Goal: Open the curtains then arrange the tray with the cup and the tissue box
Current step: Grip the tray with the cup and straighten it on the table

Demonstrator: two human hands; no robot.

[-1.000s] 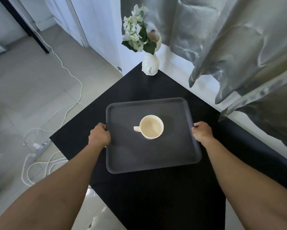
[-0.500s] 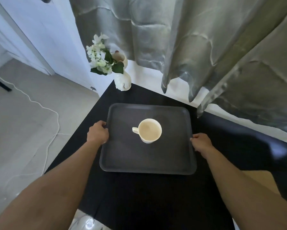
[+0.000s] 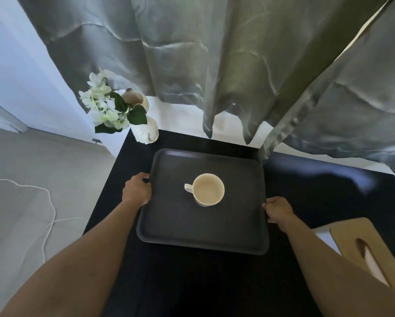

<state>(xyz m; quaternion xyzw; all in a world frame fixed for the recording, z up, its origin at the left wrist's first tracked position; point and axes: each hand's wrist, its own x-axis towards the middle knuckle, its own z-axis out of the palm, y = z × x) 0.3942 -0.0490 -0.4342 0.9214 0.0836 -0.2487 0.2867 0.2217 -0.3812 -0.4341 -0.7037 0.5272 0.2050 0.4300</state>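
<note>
A dark grey tray lies on the black table. A cream cup stands upright near the tray's middle, handle pointing left. My left hand grips the tray's left rim. My right hand grips its right rim. A wooden-topped tissue box with a slot and a white tissue sits at the table's right, partly hidden by my right forearm. Grey curtains hang behind the table, with a narrow bright gap at the upper right.
A white vase with white flowers stands on the table's far left corner, close to the tray. A white cable trails over the floor at the left. The curtain hem hangs just above the tray's far right corner.
The view has swung to the right, bringing the tissue box into sight. Both hands keep their grip on the tray's rims, and the tray has turned slightly on the table.
</note>
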